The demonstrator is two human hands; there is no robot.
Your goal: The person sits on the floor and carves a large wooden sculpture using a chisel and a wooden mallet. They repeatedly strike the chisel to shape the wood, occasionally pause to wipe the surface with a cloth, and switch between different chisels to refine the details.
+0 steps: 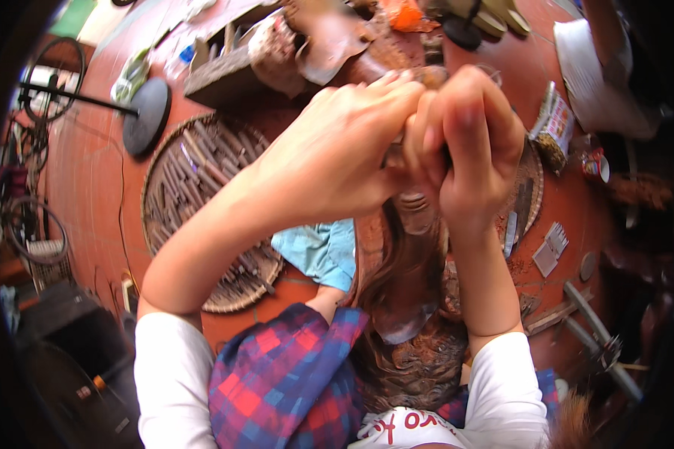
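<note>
A long, dark brown wood carving point(393, 288) with flowing, polished folds stands between my legs, its near end cut in rough curls. Over its upper part my left hand point(359, 142) bends in from the left, fingers curled and thumb pointing inward. A bit of brown shows between that thumb and the fingers. Pressed up against it, my right hand point(472, 135) is closed in a tight fist with the knuckles raised. Whatever lies inside either grip is covered by the fingers.
A round woven basket point(153, 202) full of slender brown tool-like sticks lies left on the red tiled floor. Farther off are a black round stand base point(146, 116) and larger carved wood point(329, 45). At right lie a packet point(556, 131), a cup point(596, 166) and a metal clamp point(603, 340).
</note>
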